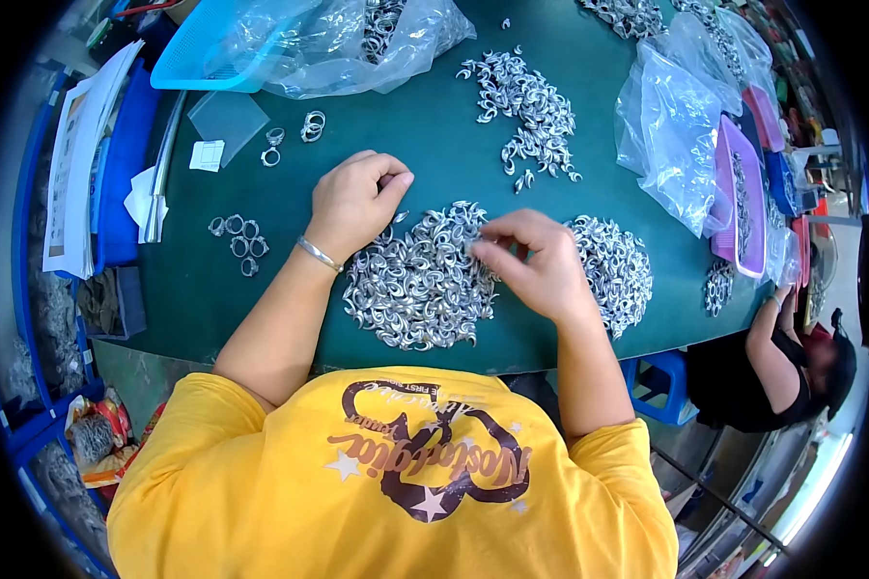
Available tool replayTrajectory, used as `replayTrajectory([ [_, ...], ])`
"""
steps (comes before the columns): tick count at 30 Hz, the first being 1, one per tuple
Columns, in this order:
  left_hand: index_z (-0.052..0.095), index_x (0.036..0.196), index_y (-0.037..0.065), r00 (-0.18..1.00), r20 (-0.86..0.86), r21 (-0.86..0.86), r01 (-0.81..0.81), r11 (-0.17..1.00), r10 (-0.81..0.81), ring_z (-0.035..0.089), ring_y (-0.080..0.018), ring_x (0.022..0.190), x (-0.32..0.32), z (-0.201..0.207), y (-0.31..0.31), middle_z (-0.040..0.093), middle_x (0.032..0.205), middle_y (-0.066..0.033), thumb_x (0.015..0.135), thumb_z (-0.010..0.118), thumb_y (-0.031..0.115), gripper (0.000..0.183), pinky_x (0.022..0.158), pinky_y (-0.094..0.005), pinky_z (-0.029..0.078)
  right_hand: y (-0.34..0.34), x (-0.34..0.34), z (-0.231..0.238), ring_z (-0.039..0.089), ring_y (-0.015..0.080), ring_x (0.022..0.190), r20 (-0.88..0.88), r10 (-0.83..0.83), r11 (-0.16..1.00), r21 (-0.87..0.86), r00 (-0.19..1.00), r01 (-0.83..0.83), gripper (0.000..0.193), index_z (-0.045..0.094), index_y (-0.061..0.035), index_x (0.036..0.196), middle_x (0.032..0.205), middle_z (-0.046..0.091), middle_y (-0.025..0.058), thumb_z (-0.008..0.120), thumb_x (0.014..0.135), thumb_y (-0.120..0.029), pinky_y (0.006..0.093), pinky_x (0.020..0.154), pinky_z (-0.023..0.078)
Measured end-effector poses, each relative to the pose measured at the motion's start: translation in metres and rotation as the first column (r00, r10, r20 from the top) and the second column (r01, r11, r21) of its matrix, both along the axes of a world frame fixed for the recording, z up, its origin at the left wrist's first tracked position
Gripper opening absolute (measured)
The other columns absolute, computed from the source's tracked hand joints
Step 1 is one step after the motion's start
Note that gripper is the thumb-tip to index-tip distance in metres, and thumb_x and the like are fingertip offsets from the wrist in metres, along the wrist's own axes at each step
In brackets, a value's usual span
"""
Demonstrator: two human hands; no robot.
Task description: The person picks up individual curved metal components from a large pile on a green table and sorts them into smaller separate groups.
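Note:
A big heap of small curved silver metal pieces (pixel 420 280) lies on the green table (pixel 415 145) in front of me. My left hand (pixel 355 201) rests at the heap's upper left edge, fingers curled, a thin bracelet on the wrist; what it holds is hidden. My right hand (pixel 536 262) hovers over the heap's right side, thumb and fingers pinched on one small metal piece. A second heap (pixel 616 270) lies just right of that hand, and a third heap (pixel 531 111) sits farther back.
Several metal rings (pixel 241 237) lie left of my left hand, a few more (pixel 294 135) farther back. Clear plastic bags (pixel 357 43), a blue basket (pixel 203 43), pink trays (pixel 743 193) and papers (pixel 82 154) ring the table. Another person (pixel 772 367) sits at the right.

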State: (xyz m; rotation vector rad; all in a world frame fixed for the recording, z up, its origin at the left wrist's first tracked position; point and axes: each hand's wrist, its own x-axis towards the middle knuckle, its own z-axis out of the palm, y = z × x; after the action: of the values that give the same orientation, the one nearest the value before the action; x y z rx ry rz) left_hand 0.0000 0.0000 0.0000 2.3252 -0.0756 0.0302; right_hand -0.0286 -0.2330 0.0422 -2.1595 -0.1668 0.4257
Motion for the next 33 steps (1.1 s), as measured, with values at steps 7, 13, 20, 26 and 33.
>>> replayTrajectory([
  [7, 0.07, 0.083, 0.011, 1.0, 0.014, 0.02, 0.003, 1.0, -0.003, 0.064, -0.0248, 0.072, 0.003, 0.003, -0.001, 0.064, 0.079, -0.0049, 0.084, 0.066, 0.022, 0.012, 0.063, -0.0355, 0.049, -0.011, 0.029, -0.033, 0.063, 0.0351, 0.075, 0.568, -0.088, 0.97, -0.139, 0.818, 0.201, 0.007, 0.067, 0.0009, 0.085, 0.082, 0.064, 0.0166, 0.067, 0.078, -0.002, 0.0404, 0.07, 0.051],
  [13, 0.069, 0.087, 0.008, 0.997, 0.073, -0.001, 0.029, 1.0, -0.029, 0.06, -0.0208, 0.064, 0.001, -0.003, 0.003, 0.061, 0.077, -0.0053, 0.086, 0.066, 0.023, 0.015, 0.059, -0.0317, 0.046, -0.023, 0.018, -0.024, 0.063, 0.0355, 0.075, 0.393, -0.109, 0.97, -0.157, 0.913, 0.184, 0.006, 0.068, 0.0008, 0.084, 0.084, 0.064, 0.017, 0.064, 0.079, 0.0, 0.04, 0.07, 0.052],
  [20, 0.069, 0.088, 0.008, 0.996, 0.089, 0.002, 0.031, 1.0, -0.031, 0.06, -0.0207, 0.064, 0.002, -0.006, 0.001, 0.062, 0.079, -0.0052, 0.086, 0.066, 0.023, 0.015, 0.059, -0.0318, 0.046, -0.016, 0.009, -0.03, 0.062, 0.0367, 0.076, 0.532, -0.034, 0.949, -0.247, 0.846, 0.194, 0.01, 0.067, 0.0004, 0.086, 0.083, 0.063, 0.0171, 0.068, 0.078, -0.005, 0.0429, 0.071, 0.051],
  [26, 0.07, 0.088, 0.009, 0.997, 0.063, 0.014, 0.031, 0.999, -0.032, 0.06, -0.0205, 0.065, 0.002, -0.004, 0.001, 0.062, 0.079, -0.0052, 0.086, 0.066, 0.024, 0.015, 0.06, -0.0316, 0.047, -0.009, 0.004, -0.024, 0.063, 0.032, 0.072, 0.51, -0.098, 0.967, -0.155, 0.854, 0.203, 0.006, 0.068, -0.0001, 0.081, 0.08, 0.064, 0.0151, 0.067, 0.075, -0.002, 0.0389, 0.067, 0.053],
  [33, 0.069, 0.084, 0.011, 0.999, 0.03, -0.002, 0.014, 1.0, -0.014, 0.064, -0.0246, 0.073, 0.002, 0.002, -0.003, 0.064, 0.08, -0.0045, 0.084, 0.066, 0.023, 0.012, 0.064, -0.0348, 0.05, -0.011, 0.028, -0.026, 0.062, 0.0347, 0.084, 0.685, 0.028, 0.974, -0.181, 0.728, 0.133, 0.017, 0.068, -0.0002, 0.09, 0.09, 0.064, 0.0164, 0.062, 0.075, 0.004, 0.0401, 0.076, 0.051],
])
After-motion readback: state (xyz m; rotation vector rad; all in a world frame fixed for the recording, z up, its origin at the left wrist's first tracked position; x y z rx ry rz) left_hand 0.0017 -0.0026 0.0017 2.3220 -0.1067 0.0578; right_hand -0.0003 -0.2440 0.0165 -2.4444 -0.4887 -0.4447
